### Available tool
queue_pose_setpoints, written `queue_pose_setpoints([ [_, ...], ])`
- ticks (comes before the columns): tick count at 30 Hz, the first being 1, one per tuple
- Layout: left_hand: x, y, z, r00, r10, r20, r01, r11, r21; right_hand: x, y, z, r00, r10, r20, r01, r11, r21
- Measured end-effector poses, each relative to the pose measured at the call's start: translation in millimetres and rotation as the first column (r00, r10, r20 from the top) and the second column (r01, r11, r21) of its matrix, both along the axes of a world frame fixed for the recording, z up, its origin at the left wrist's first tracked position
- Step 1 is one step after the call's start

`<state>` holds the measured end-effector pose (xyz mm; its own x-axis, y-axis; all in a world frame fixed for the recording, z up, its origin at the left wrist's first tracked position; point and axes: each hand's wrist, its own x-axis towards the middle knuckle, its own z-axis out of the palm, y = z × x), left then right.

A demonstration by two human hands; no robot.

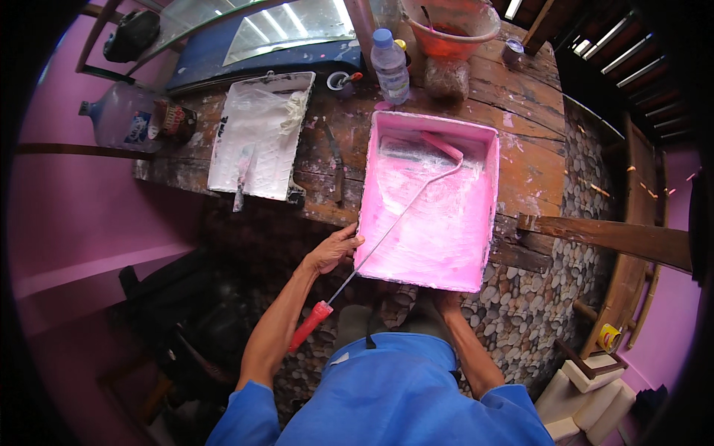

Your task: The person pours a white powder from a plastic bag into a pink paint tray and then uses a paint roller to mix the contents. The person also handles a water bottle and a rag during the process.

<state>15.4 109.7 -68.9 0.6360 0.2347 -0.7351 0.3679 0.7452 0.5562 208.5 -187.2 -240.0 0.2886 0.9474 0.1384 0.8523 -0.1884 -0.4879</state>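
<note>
Your left fingers (349,243), nearly closed, are gripping the pink tray (439,245); its near edge is mostly hiding your right hand (448,302), whose grip I cannot tell.

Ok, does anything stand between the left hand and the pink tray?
Nothing visible does: the left hand is at the left rim of the pink tray. The roller's red handle juts past the tray's near-left corner, clear of that hand.

pink paint tray (431,241), red roller handle (309,327), blue shirt (401,394), blue-capped clear bottle (390,72), paint-spattered brown table (532,167)
</note>
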Motion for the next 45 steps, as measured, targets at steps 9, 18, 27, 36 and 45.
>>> queue_pose_setpoints([
  [9, 10.1, 11.5, -20.7, 0.997, -0.038, 0.071, 0.035, 0.999, 0.036, -19.0, 59.3, -9.6, 0.981, -0.131, -0.143, 0.134, 0.991, 0.01],
  [18, 30.7, 5.7, -38.8, 0.997, -0.036, 0.072, 0.03, 0.996, 0.084, -31.2, 70.3, -12.0, 0.928, -0.267, -0.261, 0.272, 0.962, -0.02],
  [27, 25.8, 11.1, -39.8, 1.0, -0.003, -0.011, 0.005, 0.989, 0.15, -56.8, 30.0, 53.4, 0.893, -0.45, 0.015, 0.45, 0.892, -0.04],
  [36, 23.4, -6.0, -32.8, 0.99, 0.109, -0.088, -0.071, 0.933, 0.354, -18.9, -26.5, 92.1, 0.232, -0.589, -0.774, 0.624, 0.701, -0.347],
  [45, -75.5, -71.0, 23.5, 0.838, -0.156, -0.523, 0.487, 0.646, 0.587, 23.2, -23.5, 83.2, 0.031, -0.582, -0.813, 0.655, 0.627, -0.423],
])
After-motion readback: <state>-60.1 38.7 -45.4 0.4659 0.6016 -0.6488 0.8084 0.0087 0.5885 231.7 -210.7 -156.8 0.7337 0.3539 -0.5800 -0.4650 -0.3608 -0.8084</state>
